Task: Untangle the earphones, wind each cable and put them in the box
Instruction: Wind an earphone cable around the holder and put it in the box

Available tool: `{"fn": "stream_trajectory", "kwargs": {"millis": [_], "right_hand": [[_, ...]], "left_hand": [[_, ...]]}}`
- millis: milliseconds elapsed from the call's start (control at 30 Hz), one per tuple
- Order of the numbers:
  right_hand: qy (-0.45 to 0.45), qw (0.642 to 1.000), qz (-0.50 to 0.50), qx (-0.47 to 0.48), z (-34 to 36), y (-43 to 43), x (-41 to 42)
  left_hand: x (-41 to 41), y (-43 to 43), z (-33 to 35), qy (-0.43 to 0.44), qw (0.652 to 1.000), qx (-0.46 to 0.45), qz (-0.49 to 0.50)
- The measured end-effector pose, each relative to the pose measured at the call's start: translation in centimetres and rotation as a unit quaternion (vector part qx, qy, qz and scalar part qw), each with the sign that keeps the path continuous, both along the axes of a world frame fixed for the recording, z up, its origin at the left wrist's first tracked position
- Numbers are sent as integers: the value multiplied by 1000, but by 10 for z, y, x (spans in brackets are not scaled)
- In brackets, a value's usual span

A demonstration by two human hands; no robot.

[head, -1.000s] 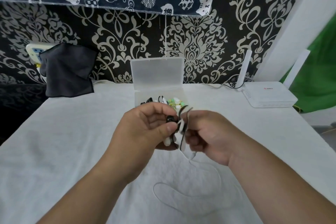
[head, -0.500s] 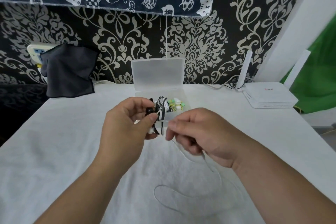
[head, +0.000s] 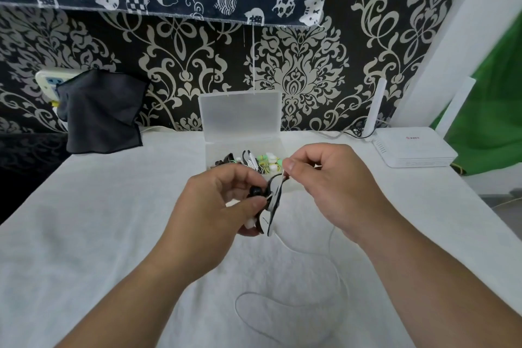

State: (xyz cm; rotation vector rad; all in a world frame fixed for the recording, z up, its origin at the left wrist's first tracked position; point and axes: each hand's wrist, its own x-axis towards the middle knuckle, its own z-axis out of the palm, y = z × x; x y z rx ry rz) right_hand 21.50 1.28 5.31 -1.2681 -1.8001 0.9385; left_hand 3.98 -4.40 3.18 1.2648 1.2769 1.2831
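Your left hand (head: 223,200) is curled round a small bundle of black and white earphones (head: 272,200), with the thumb pressed on its front and the fingers closed behind it. Your right hand (head: 330,186) pinches the top of that bundle between thumb and forefinger, the other fingers folded into the palm. You hold the bundle in the air above the white table (head: 84,234), just in front of the clear box (head: 214,152). A thin white cable (head: 330,241) hangs from the bundle and lies in a loose loop on the table, near your forearms. The box stands open with its lid (head: 240,113) upright against the wall, and more earphones (head: 254,162) lie inside. A dark cloth (head: 101,113) hangs at the left, and a white router (head: 412,147) sits at the right.
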Motion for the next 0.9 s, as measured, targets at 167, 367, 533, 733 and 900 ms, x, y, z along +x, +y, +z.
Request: {"fn": "stream_trajectory", "kwargs": {"millis": [167, 367, 533, 733, 900], "right_hand": [[109, 985, 9, -131, -5, 2, -3], [233, 898, 74, -365, -15, -2, -15], [139, 913, 134, -359, -20, -11, -24], [58, 926, 203, -313, -16, -19, -25], [20, 925, 240, -293, -12, -21, -24]], "left_hand": [[0, -2, 5, -57, 998, -3, -27], [2, -1, 5, -175, 984, -14, -29], [-3, 2, 4, -193, 979, 1, 59], [-6, 5, 0, -167, 977, -1, 131], [-8, 4, 0, -142, 979, 10, 148]]}}
